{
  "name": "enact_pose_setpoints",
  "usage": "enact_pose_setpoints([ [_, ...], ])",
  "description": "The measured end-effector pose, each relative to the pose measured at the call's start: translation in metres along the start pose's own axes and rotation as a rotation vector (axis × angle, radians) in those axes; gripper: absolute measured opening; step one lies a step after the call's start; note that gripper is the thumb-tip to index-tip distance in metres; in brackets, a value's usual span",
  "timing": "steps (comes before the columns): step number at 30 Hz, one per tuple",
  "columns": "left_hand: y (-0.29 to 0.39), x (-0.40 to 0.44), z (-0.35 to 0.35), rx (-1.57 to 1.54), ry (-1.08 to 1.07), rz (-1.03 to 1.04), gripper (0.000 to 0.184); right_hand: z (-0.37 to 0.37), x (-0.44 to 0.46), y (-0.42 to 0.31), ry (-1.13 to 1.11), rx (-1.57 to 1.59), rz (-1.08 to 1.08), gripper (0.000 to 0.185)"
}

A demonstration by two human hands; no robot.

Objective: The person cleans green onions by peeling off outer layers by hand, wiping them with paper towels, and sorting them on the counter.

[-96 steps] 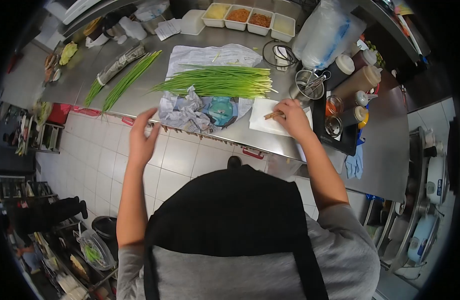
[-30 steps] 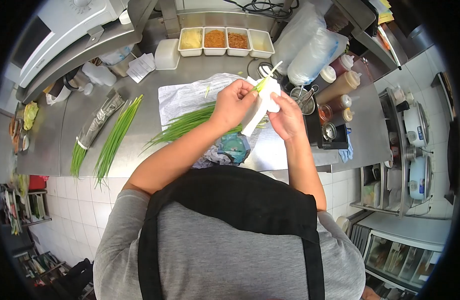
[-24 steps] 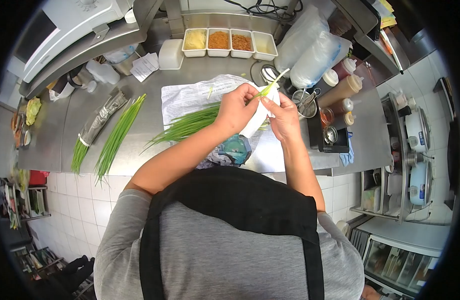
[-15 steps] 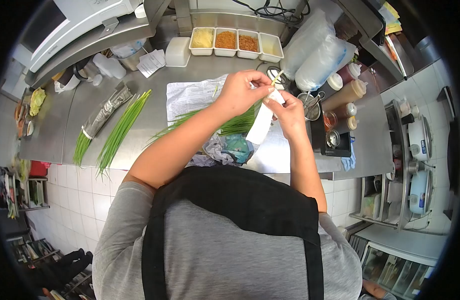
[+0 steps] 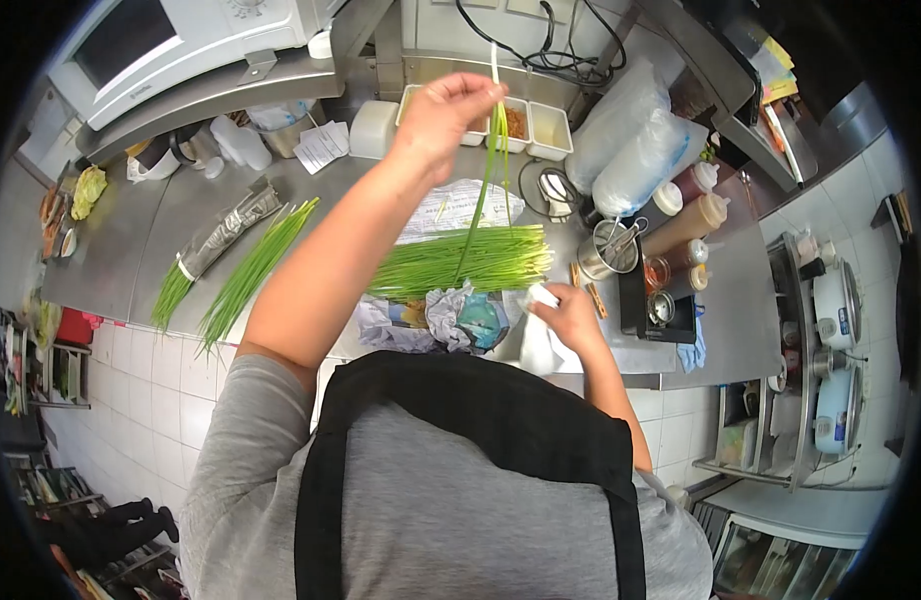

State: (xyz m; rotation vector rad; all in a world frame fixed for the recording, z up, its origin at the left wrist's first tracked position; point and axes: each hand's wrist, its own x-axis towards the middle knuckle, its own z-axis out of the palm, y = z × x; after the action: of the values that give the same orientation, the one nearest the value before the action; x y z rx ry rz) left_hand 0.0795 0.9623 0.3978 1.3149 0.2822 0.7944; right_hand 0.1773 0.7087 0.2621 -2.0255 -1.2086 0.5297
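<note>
My left hand [image 5: 441, 125], raised above the back of the counter, pinches a few long chives [image 5: 496, 150] near their pale ends, and their green leaves hang down over the pile. Lower and to the right, my right hand [image 5: 573, 318] is closed on a white paper towel [image 5: 537, 348], beside the pale ends of the chives. A large pile of chives [image 5: 461, 260] lies across the middle of the counter, behind crumpled paper and a teal plastic wrapping [image 5: 483, 322]. Printed paper [image 5: 461, 205] lies behind the pile.
At left lie a loose bunch of chives [image 5: 261, 262] and another bunch wrapped in newspaper [image 5: 226, 232]. White food trays [image 5: 551, 130] line the back. Plastic bags [image 5: 631, 150], sauce bottles [image 5: 691, 222], a metal cup [image 5: 609, 250] and a black caddy [image 5: 641, 315] stand at right.
My hands have moved apart. The left has risen away from me with the chives; the right has come down toward me with the paper towel, uncovering the chive pile.
</note>
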Motion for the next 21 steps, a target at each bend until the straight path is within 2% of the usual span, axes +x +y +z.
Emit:
enact_pose_setpoints([
  [2,0.025,0.006,-0.007,-0.022,0.009,0.060,0.015,-0.021,-0.012,-0.007,-0.061,-0.134,0.102,0.025],
  [4,0.049,0.002,-0.003,-0.009,-0.056,0.080,0.020,-0.031,-0.012,0.014,0.070,-0.099,0.111,0.024],
  [6,0.060,-0.002,0.005,0.010,-0.162,0.073,0.022,-0.050,0.001,0.006,0.243,0.395,0.152,0.024],
  [10,0.039,-0.011,0.022,0.218,-0.376,0.219,0.026,-0.087,0.030,-0.085,0.457,0.968,-0.196,0.031],
  [12,0.029,-0.024,0.034,0.256,-0.325,0.214,0.033,-0.091,0.042,-0.101,0.347,1.135,-0.263,0.033],
  [14,0.023,-0.040,0.046,0.338,-0.258,0.252,0.036,-0.077,0.053,-0.108,0.231,1.394,-0.240,0.031],
  [16,0.018,-0.048,0.052,0.420,-0.239,0.280,0.035,-0.057,0.057,-0.117,0.126,1.425,-0.246,0.033],
  [19,0.013,-0.060,0.052,0.583,-0.195,0.366,0.028,-0.041,0.063,-0.117,0.153,1.378,-0.188,0.030],
  [21,0.005,-0.064,0.044,0.705,-0.203,0.277,0.021,-0.043,0.064,-0.107,0.172,1.357,-0.182,0.027],
])
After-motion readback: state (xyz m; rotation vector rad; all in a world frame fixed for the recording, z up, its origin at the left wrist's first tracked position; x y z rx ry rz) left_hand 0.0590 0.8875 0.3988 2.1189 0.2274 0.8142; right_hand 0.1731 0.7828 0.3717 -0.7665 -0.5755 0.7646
